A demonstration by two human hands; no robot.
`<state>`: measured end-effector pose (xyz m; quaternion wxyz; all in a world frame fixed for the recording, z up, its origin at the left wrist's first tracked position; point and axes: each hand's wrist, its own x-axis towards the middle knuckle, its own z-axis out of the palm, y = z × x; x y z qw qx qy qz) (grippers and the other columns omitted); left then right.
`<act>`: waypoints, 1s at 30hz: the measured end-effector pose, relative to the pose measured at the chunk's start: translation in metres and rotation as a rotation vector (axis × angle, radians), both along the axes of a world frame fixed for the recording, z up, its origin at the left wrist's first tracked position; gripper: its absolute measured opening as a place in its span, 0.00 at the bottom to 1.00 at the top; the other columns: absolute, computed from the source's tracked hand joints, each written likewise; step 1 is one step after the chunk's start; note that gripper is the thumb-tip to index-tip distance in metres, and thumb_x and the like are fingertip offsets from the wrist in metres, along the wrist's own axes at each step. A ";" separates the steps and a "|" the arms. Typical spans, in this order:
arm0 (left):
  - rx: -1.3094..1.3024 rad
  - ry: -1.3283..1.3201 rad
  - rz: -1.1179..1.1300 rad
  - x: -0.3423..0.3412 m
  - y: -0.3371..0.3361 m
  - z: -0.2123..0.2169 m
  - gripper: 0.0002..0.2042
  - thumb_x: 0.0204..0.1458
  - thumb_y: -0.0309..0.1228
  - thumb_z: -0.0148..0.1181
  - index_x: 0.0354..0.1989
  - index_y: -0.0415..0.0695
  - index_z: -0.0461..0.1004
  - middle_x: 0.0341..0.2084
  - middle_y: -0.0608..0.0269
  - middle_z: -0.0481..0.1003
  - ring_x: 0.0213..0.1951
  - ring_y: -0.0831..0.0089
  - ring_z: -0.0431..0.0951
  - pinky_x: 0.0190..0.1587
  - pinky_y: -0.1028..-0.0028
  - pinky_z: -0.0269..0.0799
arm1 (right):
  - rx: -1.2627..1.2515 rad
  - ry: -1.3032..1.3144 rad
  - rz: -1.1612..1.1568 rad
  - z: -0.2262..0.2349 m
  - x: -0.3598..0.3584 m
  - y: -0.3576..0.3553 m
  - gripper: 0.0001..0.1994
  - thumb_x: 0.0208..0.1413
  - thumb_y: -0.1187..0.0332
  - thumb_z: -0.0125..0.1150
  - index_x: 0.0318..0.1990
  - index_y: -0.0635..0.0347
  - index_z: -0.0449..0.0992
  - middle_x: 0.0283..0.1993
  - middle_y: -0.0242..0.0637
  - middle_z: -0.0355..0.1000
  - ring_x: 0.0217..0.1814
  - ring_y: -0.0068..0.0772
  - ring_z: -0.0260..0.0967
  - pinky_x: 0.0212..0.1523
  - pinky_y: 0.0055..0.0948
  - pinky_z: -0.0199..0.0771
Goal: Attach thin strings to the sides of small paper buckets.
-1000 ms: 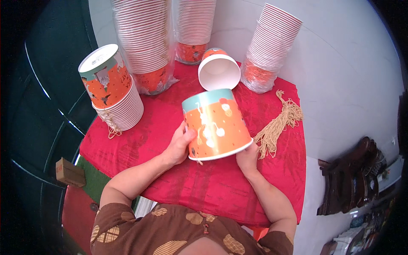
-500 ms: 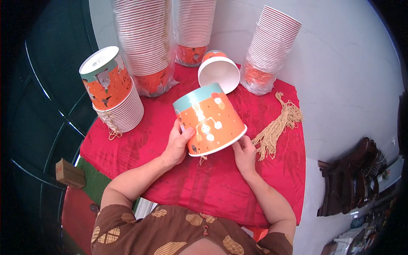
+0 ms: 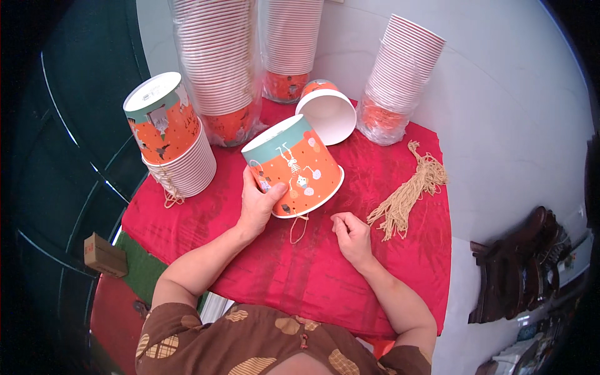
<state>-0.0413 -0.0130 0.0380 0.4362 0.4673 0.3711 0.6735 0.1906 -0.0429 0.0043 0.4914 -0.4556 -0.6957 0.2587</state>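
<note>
Red-draped bench (image 3: 300,275) across mid-frame. Orange bucket (image 3: 297,167) at centre, inverted, tilted, gripped by your left hand (image 3: 255,203). Your right hand (image 3: 354,237), right of centre, loosely curled; can't tell whether around anything. String loop (image 3: 305,227) hangs below the bucket's rim.

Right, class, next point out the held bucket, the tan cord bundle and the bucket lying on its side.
Held bucket (image 3: 292,165): head view, its orange side wall.
Tan cord bundle (image 3: 407,195): head view, middle of its strands.
Bucket lying on its side (image 3: 329,116): head view, its white inside.
</note>
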 end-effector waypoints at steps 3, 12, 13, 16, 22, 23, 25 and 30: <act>0.023 0.022 0.017 -0.003 0.003 0.002 0.35 0.46 0.36 0.68 0.58 0.37 0.54 0.51 0.54 0.67 0.51 0.69 0.71 0.55 0.67 0.69 | 0.003 -0.036 0.016 -0.002 0.000 0.003 0.04 0.56 0.76 0.57 0.35 0.68 0.75 0.29 0.46 0.74 0.29 0.35 0.74 0.31 0.30 0.73; 0.111 0.079 0.059 -0.012 -0.007 0.026 0.40 0.44 0.36 0.71 0.61 0.38 0.51 0.51 0.54 0.66 0.52 0.69 0.71 0.54 0.68 0.71 | 0.016 -0.157 0.046 -0.003 -0.001 0.003 0.05 0.55 0.74 0.57 0.34 0.66 0.76 0.32 0.49 0.76 0.34 0.47 0.76 0.33 0.37 0.75; 0.110 0.107 0.067 -0.014 -0.009 0.027 0.41 0.44 0.36 0.71 0.62 0.38 0.51 0.52 0.54 0.66 0.52 0.69 0.71 0.54 0.68 0.71 | 0.023 -0.172 0.050 -0.002 -0.001 0.002 0.05 0.55 0.74 0.57 0.34 0.66 0.76 0.32 0.49 0.76 0.34 0.47 0.76 0.33 0.37 0.75; 0.128 0.106 0.080 -0.016 -0.014 0.031 0.41 0.43 0.35 0.72 0.62 0.38 0.50 0.52 0.54 0.66 0.53 0.68 0.71 0.55 0.67 0.70 | 0.048 -0.195 0.056 -0.003 0.002 0.002 0.05 0.55 0.74 0.57 0.34 0.66 0.76 0.32 0.48 0.76 0.33 0.47 0.76 0.32 0.37 0.75; 0.059 -0.182 -0.334 -0.027 -0.015 0.019 0.42 0.45 0.48 0.69 0.62 0.39 0.54 0.54 0.57 0.67 0.54 0.68 0.71 0.57 0.66 0.69 | 0.032 0.053 0.013 -0.007 0.000 0.006 0.08 0.60 0.76 0.53 0.45 0.69 0.73 0.31 0.35 0.73 0.32 0.22 0.70 0.32 0.24 0.71; 0.017 -0.213 -0.445 -0.032 -0.016 0.018 0.43 0.44 0.49 0.69 0.62 0.39 0.54 0.54 0.58 0.67 0.53 0.68 0.72 0.57 0.66 0.69 | 0.033 0.102 0.026 -0.010 0.003 0.009 0.12 0.62 0.74 0.53 0.51 0.68 0.69 0.34 0.33 0.73 0.34 0.21 0.70 0.34 0.23 0.71; 0.000 -0.253 -0.577 -0.035 -0.015 0.013 0.45 0.41 0.53 0.70 0.63 0.39 0.56 0.54 0.57 0.70 0.53 0.68 0.73 0.56 0.66 0.71 | -0.082 0.250 0.079 -0.005 0.011 0.008 0.16 0.63 0.70 0.54 0.55 0.68 0.65 0.37 0.33 0.72 0.36 0.21 0.70 0.36 0.22 0.71; -0.032 -0.268 -0.778 -0.048 -0.012 -0.004 0.47 0.39 0.53 0.72 0.64 0.39 0.56 0.57 0.56 0.68 0.57 0.66 0.71 0.58 0.64 0.70 | 0.116 0.167 0.162 0.016 0.006 0.000 0.24 0.55 0.67 0.63 0.56 0.68 0.64 0.48 0.39 0.65 0.49 0.26 0.66 0.42 0.24 0.71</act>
